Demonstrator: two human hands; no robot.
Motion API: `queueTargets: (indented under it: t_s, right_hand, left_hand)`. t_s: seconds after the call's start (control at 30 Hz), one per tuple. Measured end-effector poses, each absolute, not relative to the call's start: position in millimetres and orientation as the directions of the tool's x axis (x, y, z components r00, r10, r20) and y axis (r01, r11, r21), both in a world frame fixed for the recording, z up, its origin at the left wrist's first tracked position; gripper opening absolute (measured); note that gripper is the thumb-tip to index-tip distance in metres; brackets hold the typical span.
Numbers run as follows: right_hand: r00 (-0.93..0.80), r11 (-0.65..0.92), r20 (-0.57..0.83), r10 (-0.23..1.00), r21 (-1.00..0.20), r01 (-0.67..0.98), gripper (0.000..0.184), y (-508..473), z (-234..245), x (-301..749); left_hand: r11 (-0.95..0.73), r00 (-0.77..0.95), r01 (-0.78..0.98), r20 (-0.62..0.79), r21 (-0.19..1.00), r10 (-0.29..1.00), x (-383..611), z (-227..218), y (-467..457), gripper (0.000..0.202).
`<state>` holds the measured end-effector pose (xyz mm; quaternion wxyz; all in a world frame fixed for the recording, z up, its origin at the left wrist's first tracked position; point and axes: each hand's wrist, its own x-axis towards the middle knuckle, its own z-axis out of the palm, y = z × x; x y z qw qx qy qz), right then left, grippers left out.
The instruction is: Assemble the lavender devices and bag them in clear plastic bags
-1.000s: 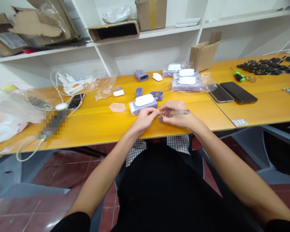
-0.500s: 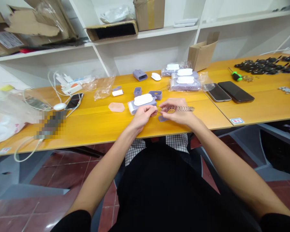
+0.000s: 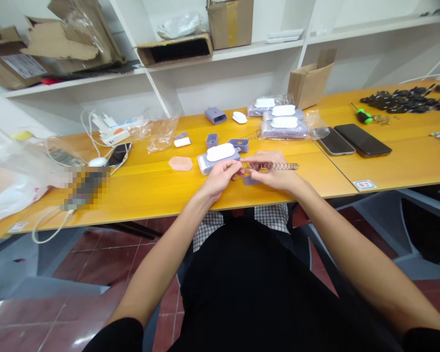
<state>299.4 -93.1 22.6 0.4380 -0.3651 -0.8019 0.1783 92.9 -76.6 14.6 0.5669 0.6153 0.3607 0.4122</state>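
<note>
Nearest is the person's black shirt [image 3: 253,288], with bare forearms reaching over the near edge of a yellow worktop [image 3: 150,188]. Just beyond that edge, the left hand [image 3: 223,177] seems to pinch the left end of a wire spring [image 3: 289,166] between thumb and forefinger. The right hand [image 3: 271,169] has forefinger and thumb apart around the spring, which runs on rightward past the wrist; whether its other fingers grip is hidden. A flat purple plate [image 3: 249,181] lies below the right hand. The step in hand looks like working the spring's end with the fingertips; the next move, I judge, calls for a firm left pinch while the right hand steadies the loose coils. Just beyond the left hand sits a purple case [image 3: 224,159] with a white top. Farther back are two purple cups [image 3: 212,141] [image 3: 239,145], a second spring [image 3: 252,135] and bagged cases [image 3: 284,131].
</note>
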Motion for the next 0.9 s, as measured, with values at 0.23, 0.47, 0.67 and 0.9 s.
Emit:
queueTargets:
  t_s: [0.23, 0.47, 0.67, 0.9]
  right_hand:
    - [-0.383, 0.682, 0.565, 0.731, -0.589, 0.434, 0.030, -91.9, 24.0, 300.1]
    - [-0.384, 0.671, 0.550, 0.741, -0.598, 0.438, 0.021, -91.5, 19.7, 295.9]
    - [-0.396, 0.684, 0.558, 0.729, -0.583, 0.438, 0.017, -92.3, 15.6, 288.0]
    - [-0.375, 0.676, 0.565, 0.735, -0.559, 0.480, 0.020, -88.8, 12.5, 294.8]
  left_hand:
    - [-0.076, 0.336, -0.065, 0.093, 0.995, 0.937, 93.6, 13.0, -77.4, 0.024]
    - [0.032, 0.212, -0.229, 0.017, 0.973, 0.977, 98.2, 16.9, -81.6, 0.028]
    - [0.045, 0.191, -0.244, 0.003, 0.969, 0.982, 98.1, 18.1, -82.0, 0.026]
    - [0.115, 0.271, -0.267, -0.040, 0.957, 0.962, 93.5, 23.8, -82.2, 0.015]
